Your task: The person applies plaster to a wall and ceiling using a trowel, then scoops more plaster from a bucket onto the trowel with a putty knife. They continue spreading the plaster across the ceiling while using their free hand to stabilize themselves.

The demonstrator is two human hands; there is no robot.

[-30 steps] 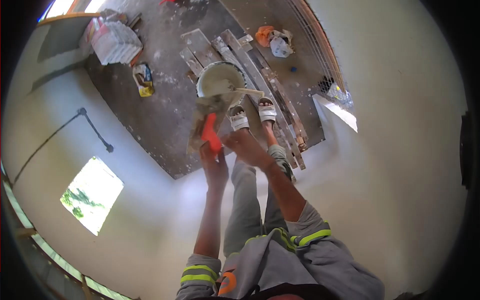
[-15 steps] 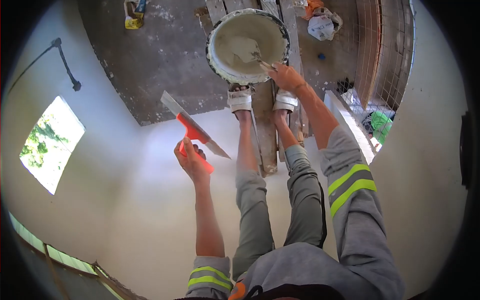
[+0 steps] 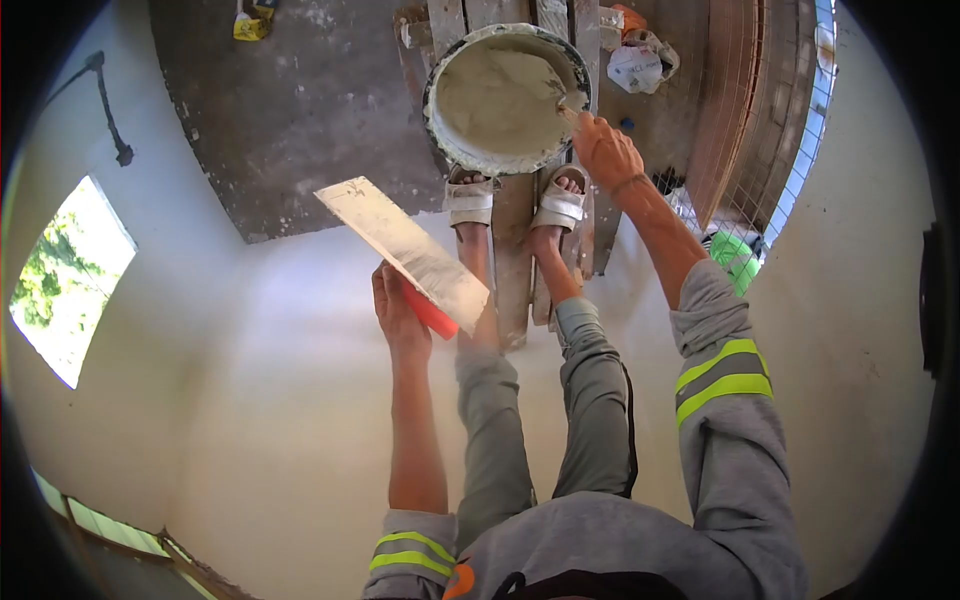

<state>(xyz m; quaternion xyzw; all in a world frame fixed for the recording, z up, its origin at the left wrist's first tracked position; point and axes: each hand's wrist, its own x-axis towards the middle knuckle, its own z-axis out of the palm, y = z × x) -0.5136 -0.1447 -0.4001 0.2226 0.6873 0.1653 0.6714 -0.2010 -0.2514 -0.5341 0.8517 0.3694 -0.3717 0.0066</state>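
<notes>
My left hand [image 3: 402, 318] is closed round the orange handle of a wide plastering trowel [image 3: 405, 250]. Its long pale blade faces up, smeared with a little plaster near the far corner. Farther off, my right hand [image 3: 608, 152] grips the handle of a small putty knife [image 3: 568, 112] at the right rim of a bucket [image 3: 436, 128]. Wet, cream-coloured plaster [image 3: 495, 95] fills the bucket's lower part, and the putty knife's blade is mostly hidden in it. The bucket stands on wooden planks just beyond my sandalled feet.
Beneath my feet run narrow wooden planks [image 3: 513, 260], raised above the stained floor [image 3: 300, 120]. White walls lie on both sides, with a window opening [image 3: 75, 270] at left. Wire mesh [image 3: 745, 180] and a green object [image 3: 733, 258] are at right. A plastic bag [image 3: 636, 68] lies beyond.
The trowel in my left hand has turned so its broad blade face shows upward. My right hand has drawn the putty knife rightward to the bucket's rim. The view has shifted slightly.
</notes>
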